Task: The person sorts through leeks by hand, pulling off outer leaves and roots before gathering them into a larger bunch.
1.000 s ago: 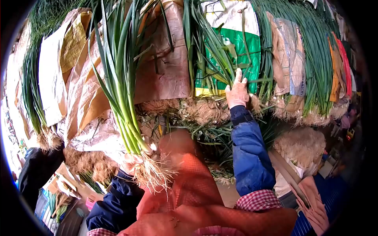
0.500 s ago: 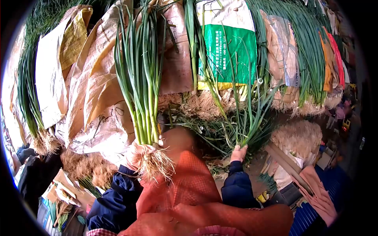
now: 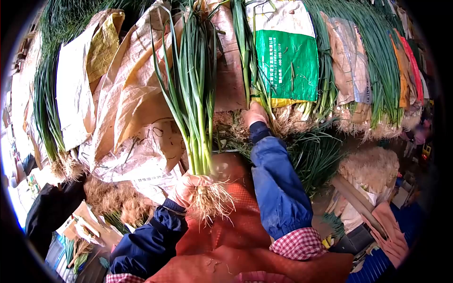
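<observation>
A bunch of green onions [image 3: 198, 118] stands upright over my lap, its leaves reaching upward and its pale roots hanging down. My left hand [image 3: 188, 188] is wrapped round the bunch just above the roots. Farther forward, my right hand [image 3: 255, 114] reaches to the base of a few onion stalks [image 3: 245, 52] beside the green and white sack [image 3: 288, 61]. Its fingers are closed round the lower stalk ends, partly hidden. A red apron [image 3: 222, 236] covers my lap.
Beige sacking [image 3: 127, 108] lies over the pile to the left. More onions [image 3: 373, 66] lie in rows at the right. Loose leaves [image 3: 309, 158] lie below the pile. Root bundles [image 3: 111, 200] are at the lower left. A wooden bar [image 3: 356, 203] slants at the right.
My right hand has let go of the loose leafy stalks low on the right and moved forward and left to the pile. My left hand and its bunch appear farther right in view.
</observation>
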{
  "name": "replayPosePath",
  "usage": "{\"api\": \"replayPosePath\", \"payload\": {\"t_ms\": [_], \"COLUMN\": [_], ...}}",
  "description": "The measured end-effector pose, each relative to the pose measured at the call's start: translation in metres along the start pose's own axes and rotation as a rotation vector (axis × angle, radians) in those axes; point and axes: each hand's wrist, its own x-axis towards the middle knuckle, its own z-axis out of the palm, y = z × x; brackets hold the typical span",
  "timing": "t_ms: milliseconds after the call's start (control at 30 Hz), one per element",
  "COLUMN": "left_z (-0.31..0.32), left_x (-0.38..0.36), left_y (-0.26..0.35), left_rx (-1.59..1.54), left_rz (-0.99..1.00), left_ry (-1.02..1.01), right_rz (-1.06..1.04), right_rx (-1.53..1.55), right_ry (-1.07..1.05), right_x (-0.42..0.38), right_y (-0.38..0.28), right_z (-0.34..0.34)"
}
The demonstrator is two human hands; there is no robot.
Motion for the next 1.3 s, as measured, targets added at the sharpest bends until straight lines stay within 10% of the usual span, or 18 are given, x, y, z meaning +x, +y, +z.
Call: {"api": "replayPosePath", "payload": {"t_ms": [133,267,433,767,900,1100,1167,1267,1300], "left_z": [-0.019,0.028,0.064,0.026,0.024,0.043,0.053,0.024,0.028], "left_x": [0.009,0.0,-0.014,-0.005,-0.002,-0.018,-0.022,0.0,0.001], "left_y": [-0.017,-0.013,0.0,-0.043,-0.042,-0.043,-0.042,-0.046,-0.043], "left_rx": [-0.396,-0.354,-0.385,-0.53,-0.494,-0.247,-0.217,-0.17,-0.13], "left_rz": [-0.091,-0.137,-0.167,-0.116,-0.144,-0.163,-0.157,-0.175,-0.147], "left_ry": [-0.224,-0.225,-0.346,-0.154,-0.192,-0.248,-0.266,-0.364,-0.298], "right_rz": [-0.177,-0.87,0.007,-0.15,-0.132,-0.177,-0.029,0.081,0.019], "right_rx": [0.691,0.116,1.231,1.846,1.841,1.389,0.993,-0.646,-0.395], "right_ry": [-0.391,-0.117,-0.797,-0.578,-0.877,-1.076,-0.891,-0.589,-0.598], "right_x": [-0.079,-0.179,-0.157,-0.226,-0.216,-0.21,-0.195,-0.168,-0.167], "right_y": [0.015,0.025,0.016,0.039,0.066,0.109,0.15,0.166,0.136], "right_z": [-0.079,-0.098,-0.065,-0.084,-0.086,-0.11,-0.103,-0.088,-0.107]}}
